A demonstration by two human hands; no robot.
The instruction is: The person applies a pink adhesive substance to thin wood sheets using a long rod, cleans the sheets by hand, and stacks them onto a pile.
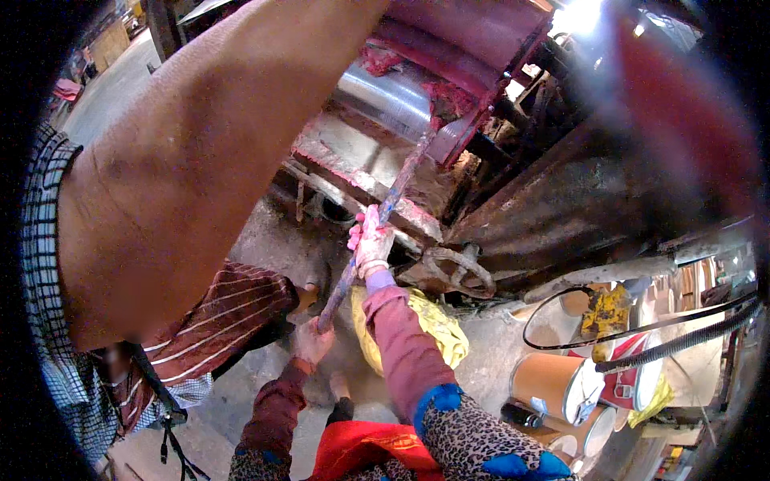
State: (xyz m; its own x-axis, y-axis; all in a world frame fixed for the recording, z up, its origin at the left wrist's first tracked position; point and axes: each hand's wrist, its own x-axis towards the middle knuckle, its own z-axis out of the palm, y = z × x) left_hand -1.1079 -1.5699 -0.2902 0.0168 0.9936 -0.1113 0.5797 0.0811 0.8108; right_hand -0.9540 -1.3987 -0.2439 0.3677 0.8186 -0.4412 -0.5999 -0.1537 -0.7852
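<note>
A long paint-stained stick [395, 192] slants from between my hands up to a roller machine. My left hand [311, 343] is closed round its lower end. Higher up, my right hand [372, 243], in a pale glove stained pink, grips the shaft. The stick's far tip meets the pink-red material [449, 100] at the right end of the shiny metal roller [389, 100]. Whether that tip carries a blade is hidden by the material. Below the roller lies a dusty tray-like ledge [341, 148] with pink smears.
A co-worker's bare arm [200, 136] reaches across the upper left, close to me. A handwheel [459, 271] juts from the machine's rusty side. By my right forearm lies a yellow bag [433, 321]. Drums [547, 385] and a black hose [682, 343] are at the right.
</note>
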